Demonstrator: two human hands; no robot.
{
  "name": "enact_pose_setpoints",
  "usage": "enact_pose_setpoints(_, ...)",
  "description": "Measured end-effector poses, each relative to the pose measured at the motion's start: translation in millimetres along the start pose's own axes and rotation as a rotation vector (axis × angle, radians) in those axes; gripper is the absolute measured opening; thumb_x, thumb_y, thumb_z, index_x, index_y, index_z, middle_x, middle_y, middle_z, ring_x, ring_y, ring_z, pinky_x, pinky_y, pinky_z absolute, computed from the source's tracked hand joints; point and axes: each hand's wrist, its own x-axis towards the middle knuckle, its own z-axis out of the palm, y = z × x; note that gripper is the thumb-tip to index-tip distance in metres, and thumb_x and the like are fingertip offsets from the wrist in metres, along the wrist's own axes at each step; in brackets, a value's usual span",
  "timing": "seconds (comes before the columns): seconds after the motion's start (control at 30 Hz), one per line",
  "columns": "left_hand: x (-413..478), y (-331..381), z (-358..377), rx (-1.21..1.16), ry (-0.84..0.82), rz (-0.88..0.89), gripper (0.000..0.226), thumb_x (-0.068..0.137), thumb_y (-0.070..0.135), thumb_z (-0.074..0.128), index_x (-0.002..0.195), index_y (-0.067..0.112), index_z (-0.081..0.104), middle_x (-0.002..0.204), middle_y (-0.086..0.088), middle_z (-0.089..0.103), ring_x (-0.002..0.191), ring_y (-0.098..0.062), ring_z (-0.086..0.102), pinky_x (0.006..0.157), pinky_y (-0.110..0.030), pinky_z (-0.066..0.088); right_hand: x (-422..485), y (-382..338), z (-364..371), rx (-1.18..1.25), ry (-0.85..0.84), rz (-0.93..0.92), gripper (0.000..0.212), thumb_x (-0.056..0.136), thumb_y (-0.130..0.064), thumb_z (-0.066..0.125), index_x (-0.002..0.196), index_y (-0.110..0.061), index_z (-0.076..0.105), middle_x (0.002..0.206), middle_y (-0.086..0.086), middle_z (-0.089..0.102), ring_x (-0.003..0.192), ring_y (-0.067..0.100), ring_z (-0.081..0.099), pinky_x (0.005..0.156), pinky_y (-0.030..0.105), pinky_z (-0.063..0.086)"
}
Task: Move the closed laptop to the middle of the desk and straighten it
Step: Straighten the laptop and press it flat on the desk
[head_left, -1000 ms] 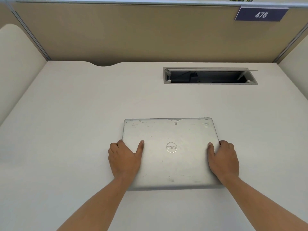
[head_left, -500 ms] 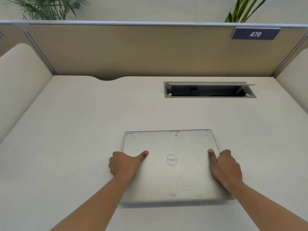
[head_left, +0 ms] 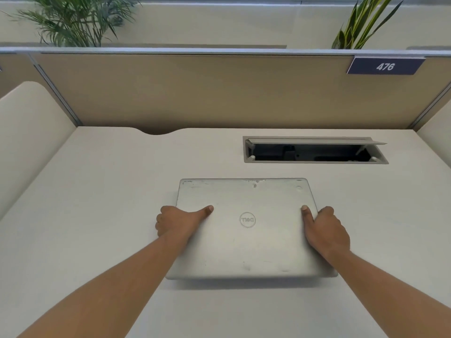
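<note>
A closed silver laptop (head_left: 246,240) with a round logo on its worn lid lies flat near the middle of the pale desk (head_left: 97,215), its edges square to the back partition. My left hand (head_left: 178,222) grips its left edge, thumb lying on the lid and fingers curled over the side. My right hand (head_left: 325,230) holds the right edge the same way, thumb on top.
An open cable hatch (head_left: 314,151) is sunk into the desk behind the laptop, to the right. A tan partition (head_left: 219,93) with a "476" sign (head_left: 385,66) closes the back; low cream side panels (head_left: 29,132) flank the desk. Plants (head_left: 75,20) stand beyond.
The view has tilted upward, showing the partition top and plants. The laptop and both hands keep the same grip and relative position; my left thumb now points more to the right.
</note>
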Motion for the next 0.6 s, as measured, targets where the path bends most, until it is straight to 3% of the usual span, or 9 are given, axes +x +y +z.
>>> enact_pose_setpoints(0.4,48.5,52.4,16.7,0.037,0.024,0.033,0.111,0.037,0.074,0.08,0.116,0.004,0.047,0.119,-0.015,0.058,0.11,-0.036,0.056,0.092,-0.048,0.051,66.8,-35.9,16.4,-0.038,0.013,0.017,0.062,0.093,-0.061,0.034,0.107,-0.001,0.045,0.101,0.018,0.062,0.09,0.04,0.06,0.068,0.04,0.044)
enact_pose_setpoints(0.6,58.4,53.2,30.0,0.088,0.011,0.063,0.105,0.045,0.069,0.081,0.119,0.003,0.047,0.124,-0.016,0.054,0.115,-0.035,0.052,0.095,-0.047,0.048,79.9,-34.2,25.1,-0.047,0.013,0.033,0.061,0.092,-0.062,0.035,0.103,-0.003,0.045,0.1,0.016,0.063,0.086,0.037,0.06,0.068,0.04,0.046)
